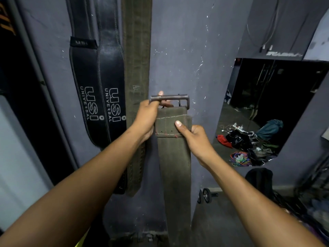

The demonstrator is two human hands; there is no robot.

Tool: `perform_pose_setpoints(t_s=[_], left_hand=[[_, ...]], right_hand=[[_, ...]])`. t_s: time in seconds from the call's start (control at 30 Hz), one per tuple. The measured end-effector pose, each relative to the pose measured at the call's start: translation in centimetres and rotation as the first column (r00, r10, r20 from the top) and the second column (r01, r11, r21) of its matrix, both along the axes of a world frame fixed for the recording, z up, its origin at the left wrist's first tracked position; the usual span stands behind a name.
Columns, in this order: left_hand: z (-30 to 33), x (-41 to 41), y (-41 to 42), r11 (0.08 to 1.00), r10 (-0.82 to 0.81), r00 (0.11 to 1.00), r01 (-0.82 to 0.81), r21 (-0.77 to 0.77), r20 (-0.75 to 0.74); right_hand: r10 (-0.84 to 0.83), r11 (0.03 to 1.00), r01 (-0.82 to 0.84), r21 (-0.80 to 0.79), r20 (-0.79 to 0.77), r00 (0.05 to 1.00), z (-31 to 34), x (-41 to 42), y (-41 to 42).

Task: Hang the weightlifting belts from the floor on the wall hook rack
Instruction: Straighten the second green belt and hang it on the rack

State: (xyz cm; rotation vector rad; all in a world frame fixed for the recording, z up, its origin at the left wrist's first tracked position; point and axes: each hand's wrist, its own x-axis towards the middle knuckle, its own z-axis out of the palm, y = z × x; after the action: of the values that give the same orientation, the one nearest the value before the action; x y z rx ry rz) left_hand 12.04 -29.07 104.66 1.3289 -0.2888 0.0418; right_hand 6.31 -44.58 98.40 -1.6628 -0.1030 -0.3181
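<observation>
While the left hand (146,120) grips the buckle (170,100), the right hand (194,138) pinches the olive belt (173,166).

Matt olive canvas belt (173,157) at centre, dull grey metal buckle (170,99) seen; glossy black leather belts (99,97) shown upper left.

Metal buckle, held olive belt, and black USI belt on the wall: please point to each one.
Metal buckle (175,98), head view, on its top bar.
Held olive belt (173,168), head view, on the hanging strap.
Black USI belt (112,102), head view, on the printed logo.
</observation>
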Motion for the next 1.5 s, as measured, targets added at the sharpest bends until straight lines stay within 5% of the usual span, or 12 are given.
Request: perform_pose_setpoints(t_s=[0.1,0.3,0.6,0.8,1.03,1.2,1.37,1.5], left_hand=[[1.2,0.1,-0.1,0.999,0.045,0.986,-0.049,-0.021,-0.163],[3.0,-1.6,-0.9,0.996,0.062,0.971,-0.075,-0.051,-0.232],[2.1,-2.1,-0.5,0.992,-0.094,0.995,0.096,0.087,-0.028],[0.2,-2.1,1.1,0.963,-0.209,0.975,0.219,-0.16,0.078],[-0.1,-2.1,1.2,0.973,-0.079,0.997,0.08,-0.219,0.015],[-0.2,-1.7,1.5,0.958,-0.013,0.995,-0.015,-0.285,-0.096],[-0.7,-1.9,1.1,0.952,-0.029,0.995,-0.003,-0.307,-0.1],[-0.2,-2.0,0.5,0.952,-0.074,0.996,0.054,-0.301,-0.058]], right_hand=[[-0.018,0.997,0.019,-0.07,0.004,1.0,-0.3,0.1,0.3],[-0.002,0.999,0.002,-0.048,0.008,1.0,0.3,0.1,-0.1],[-0.255,0.965,0.25,0.08,0.067,0.965,0.1,1.0,0.6],[-0.269,0.957,0.271,0.108,-0.027,0.963,0.5,0.7,1.1],[-0.247,0.969,0.248,0.0,-0.081,0.966,0.2,0.7,1.7],[-0.328,0.882,0.323,-0.343,0.043,0.944,0.7,0.5,1.2],[-0.363,0.818,0.467,-0.336,0.329,0.872,0.6,-0.4,1.0],[-0.131,0.943,0.199,-0.266,0.252,0.959,0.5,-1.1,1.5]])
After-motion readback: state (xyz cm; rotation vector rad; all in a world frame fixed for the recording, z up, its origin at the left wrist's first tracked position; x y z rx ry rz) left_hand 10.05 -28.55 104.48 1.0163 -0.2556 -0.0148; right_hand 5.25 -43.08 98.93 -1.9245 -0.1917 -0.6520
